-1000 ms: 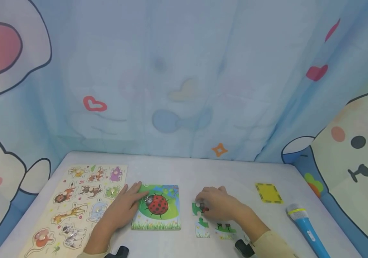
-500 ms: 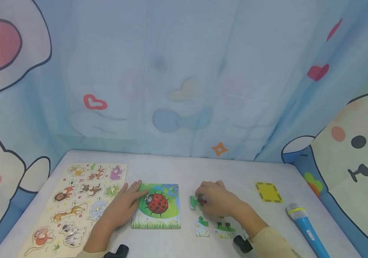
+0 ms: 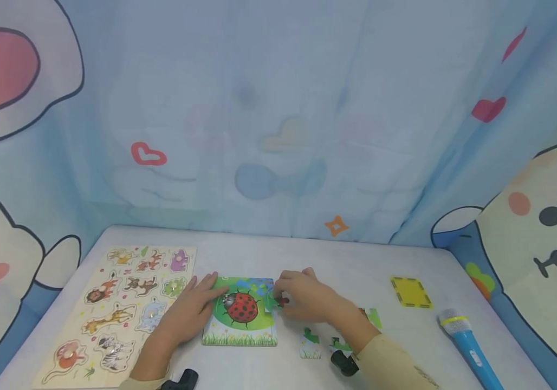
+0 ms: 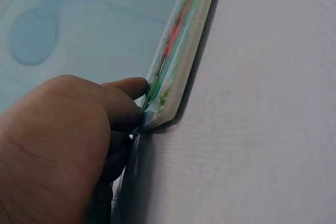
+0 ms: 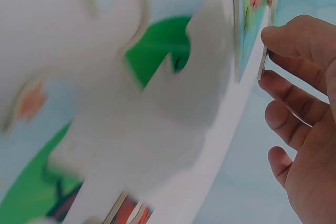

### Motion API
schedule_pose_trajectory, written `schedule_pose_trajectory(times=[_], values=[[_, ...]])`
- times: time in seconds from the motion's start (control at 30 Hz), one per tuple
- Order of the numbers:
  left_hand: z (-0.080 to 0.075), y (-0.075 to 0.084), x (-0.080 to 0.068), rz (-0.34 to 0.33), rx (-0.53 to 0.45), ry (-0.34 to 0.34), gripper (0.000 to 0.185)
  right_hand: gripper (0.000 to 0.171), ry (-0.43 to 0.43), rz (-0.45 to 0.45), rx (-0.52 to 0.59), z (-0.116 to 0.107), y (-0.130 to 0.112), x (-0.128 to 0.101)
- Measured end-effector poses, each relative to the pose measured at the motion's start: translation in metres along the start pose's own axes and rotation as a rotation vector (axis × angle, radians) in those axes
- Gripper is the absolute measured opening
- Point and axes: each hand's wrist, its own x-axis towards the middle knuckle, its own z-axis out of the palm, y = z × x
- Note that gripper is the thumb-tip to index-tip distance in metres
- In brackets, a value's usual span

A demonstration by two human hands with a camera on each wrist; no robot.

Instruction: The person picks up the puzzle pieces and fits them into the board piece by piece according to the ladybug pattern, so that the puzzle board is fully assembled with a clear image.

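At lower centre of the head view, a green jigsaw piece (image 3: 272, 303) sits pinched in the right hand (image 3: 308, 300) at the right edge of the ladybird puzzle board (image 3: 241, 313). With fingers straight, the left hand (image 3: 188, 314) presses flat on the board's left edge. Misaligned tabs could jam the piece; pushing harder might slide the board towards the animal peg puzzle (image 3: 122, 311) at lower left.

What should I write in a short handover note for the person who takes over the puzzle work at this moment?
Left hand: flat on the left edge of the ladybug puzzle board, steadying it.
Right hand: pinches a green puzzle piece at the board's right edge.
Done: the ladybug picture looks mostly filled.
Left: seat the held piece. Loose pieces lie on the table near the right forearm, apparently to be placed.
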Motion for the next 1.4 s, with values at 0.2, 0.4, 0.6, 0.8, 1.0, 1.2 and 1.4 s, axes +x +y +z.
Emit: schedule_pose_trajectory(times=[0.2,0.4,0.6,0.8,1.0,1.2,1.4], values=[[-0.002,0.002,0.000,0.009,0.001,0.001,0.041,0.023,-0.032,-0.008,-0.009,0.001,-0.013,0.014],[-0.001,0.002,-0.001,0.004,0.007,-0.008,0.042,0.026,-0.054,-0.043,-0.023,0.003,-0.026,0.030],[0.000,0.001,0.000,0.011,0.002,-0.011,0.042,0.027,-0.053,-0.065,-0.010,0.010,-0.039,0.045],[-0.001,0.001,0.000,0.012,0.007,-0.008,0.042,0.024,-0.064,-0.061,-0.013,0.017,-0.052,0.057],[-0.002,0.001,0.000,0.002,-0.002,-0.003,0.043,0.025,-0.068,-0.060,0.012,0.025,-0.060,0.066],[-0.003,0.001,0.000,0.003,-0.019,-0.002,0.042,0.021,-0.070,-0.042,0.014,0.029,-0.064,0.071],[-0.003,0.002,0.000,0.011,-0.014,0.007,0.043,0.019,-0.040,-0.066,-0.002,0.032,-0.066,0.074]])
